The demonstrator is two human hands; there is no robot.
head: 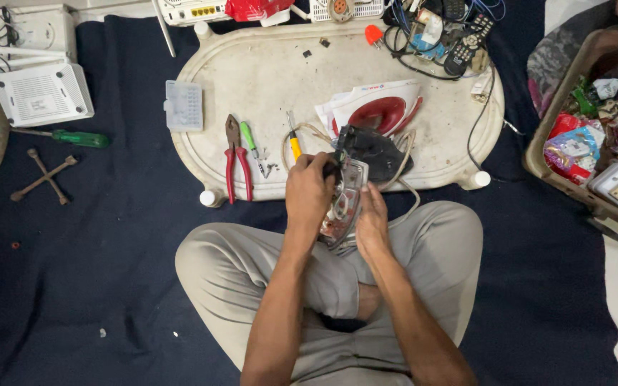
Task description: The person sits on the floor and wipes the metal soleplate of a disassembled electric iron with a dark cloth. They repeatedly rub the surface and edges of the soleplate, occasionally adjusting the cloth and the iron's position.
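Now: left hand (309, 187) closed on top of iron soleplate (342, 207) | right hand (371, 221) grips its lower edge | black iron housing (373, 151), red pliers (236, 159) on white table (266, 78).

Person seated cross-legged, both forearms bare, reaching forward over lap, converging ahead of knees. Left hand (310, 187) curled, knuckles up, fingers folded into closed grip, wrist slightly bent. Right hand (371, 218) just beside it, lower, fingers extended forward and pressed together, palm facing inward. Hands near each other, not touching. Elbows out of frame.
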